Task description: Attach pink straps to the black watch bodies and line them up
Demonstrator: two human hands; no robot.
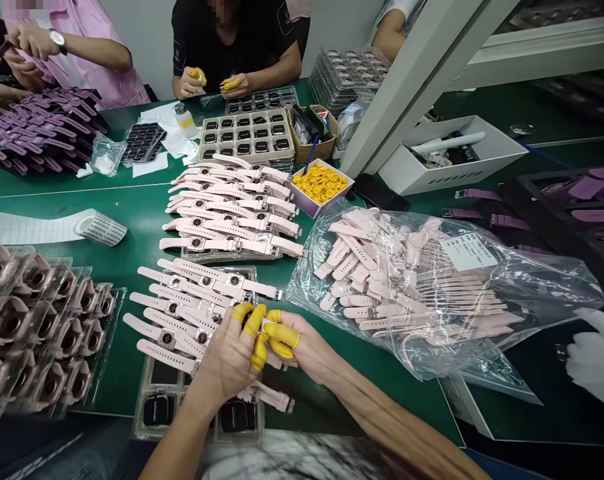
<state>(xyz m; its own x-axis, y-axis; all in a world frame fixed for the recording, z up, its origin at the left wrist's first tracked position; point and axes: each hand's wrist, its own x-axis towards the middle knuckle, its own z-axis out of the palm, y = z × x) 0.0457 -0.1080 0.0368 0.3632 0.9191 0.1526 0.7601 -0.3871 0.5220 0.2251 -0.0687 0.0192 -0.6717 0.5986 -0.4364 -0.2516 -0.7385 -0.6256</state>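
My left hand (231,350) and my right hand (302,339) meet above a tray of smartwatches, yellow finger cots on their fingers. In the left fingers is a dark smartwatch (247,317), mostly covered. My right fingers pinch a small pale piece at its edge, which looks like the end of a pink watch strap (265,325). Beneath and left of the hands lie rows of smartwatches with pink straps (168,339). Under them, a clear plastic tray (138,419) holds dark watch cases (158,409). A clear bag of loose pink straps (382,280) lies right of the hands.
Stacked trays of pink watches (37,333) stand left, near a label roll (102,228). Beyond are more pink watches (227,207), a box of yellow finger cots (321,185) and a white bin (447,157). Co-workers sit opposite; a white-gloved hand (597,357) is at right.
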